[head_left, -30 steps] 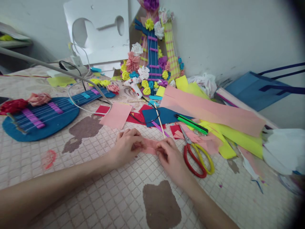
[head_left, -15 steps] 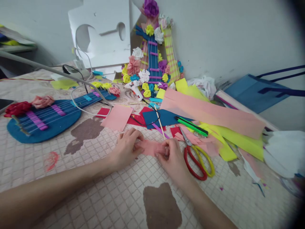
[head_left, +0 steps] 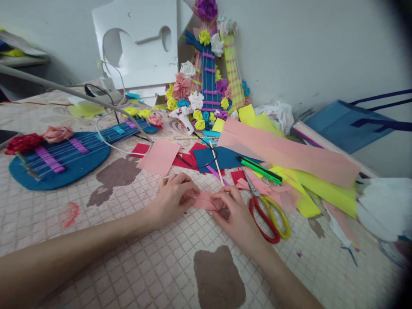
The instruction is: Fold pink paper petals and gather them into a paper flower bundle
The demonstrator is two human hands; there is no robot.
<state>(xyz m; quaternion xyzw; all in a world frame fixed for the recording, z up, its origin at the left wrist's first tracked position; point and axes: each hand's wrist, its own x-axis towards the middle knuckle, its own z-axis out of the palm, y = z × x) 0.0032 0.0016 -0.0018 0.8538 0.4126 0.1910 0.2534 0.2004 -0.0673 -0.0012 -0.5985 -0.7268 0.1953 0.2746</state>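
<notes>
The left hand [head_left: 175,198], near the center of the frame, is half closed. Its fingers are bent and close together, and the thumb with the fingertips grasps the left end of a small piece of pink paper [head_left: 202,200]. The right hand [head_left: 237,214], a little right of the center, is also partly curled. Its thumb and forefinger grasp the right end of the same paper, while the other fingers are bent, and I cannot tell exactly how they press.

The paper is between the two hands, slightly below the middle of the frame, just over the tablecloth [head_left: 141,257]; whether it touches the cloth, I cannot tell. It is pale pink and thin, and its visible part is short and wider than high. Its middle looks nearly flat with some creases, and at the right end it seems folded or raised beside the fingers. Both ends are partly hidden by the fingers.

At the left of the frame lies a blue toy guitar [head_left: 35,179] with paper flowers. Above the left hand there is a pink square sheet [head_left: 161,156]. Above the gap between the hands lies a thin stick [head_left: 216,163]. Just right of the right hand are scissors [head_left: 263,225] with one red and one yellow handle.
</notes>
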